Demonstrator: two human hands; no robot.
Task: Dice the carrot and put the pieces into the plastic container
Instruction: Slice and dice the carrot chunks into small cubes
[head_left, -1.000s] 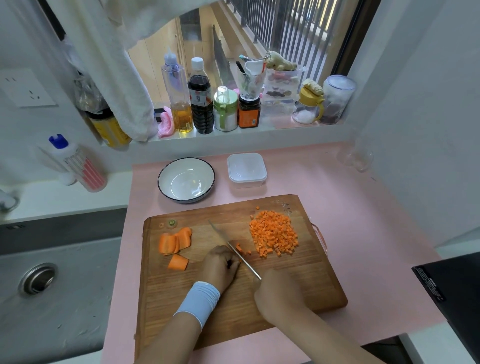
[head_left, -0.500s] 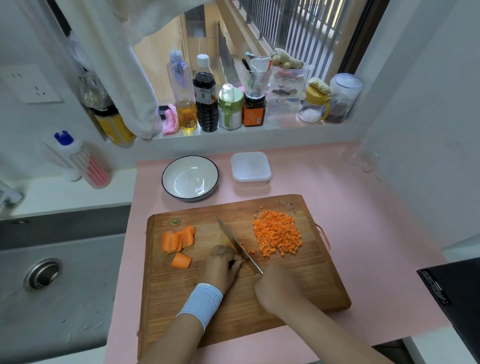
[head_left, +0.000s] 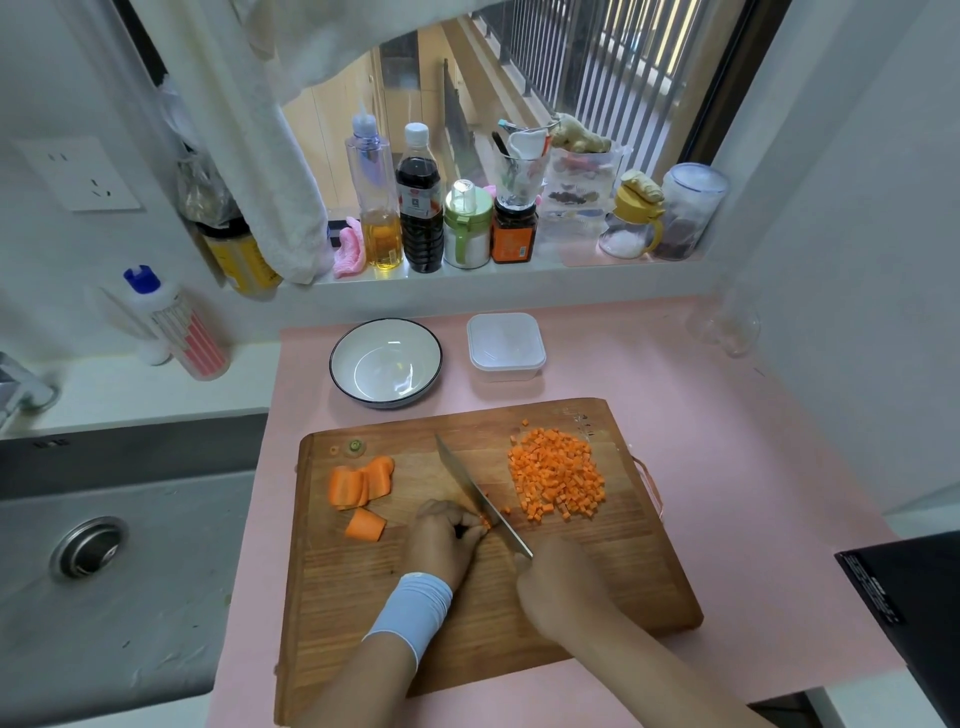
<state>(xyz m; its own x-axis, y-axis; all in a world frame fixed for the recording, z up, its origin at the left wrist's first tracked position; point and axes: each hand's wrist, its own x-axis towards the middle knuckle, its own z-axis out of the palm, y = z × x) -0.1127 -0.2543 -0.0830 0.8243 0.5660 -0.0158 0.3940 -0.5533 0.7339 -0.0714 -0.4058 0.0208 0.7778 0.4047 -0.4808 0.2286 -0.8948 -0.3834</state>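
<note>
Much as half a second ago: still pins a carrot strip under the curled left grip, mostly hidden by fingers. Still clenches the right grip round the knife, handle out of sight, blade slanted against the strip's right end. Diced pile just right of the blade on the cutting board; uncut carrot chunks left. Plastic container far on the pink surface, beside a bowl, well apart from both grips.

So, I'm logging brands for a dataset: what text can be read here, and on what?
Nothing is legible.
dark sauce bottle label: too blurred.
orange jar label: too blurred.
black appliance, white print: too small.
cutting board, stamped mark: too faint.
</note>
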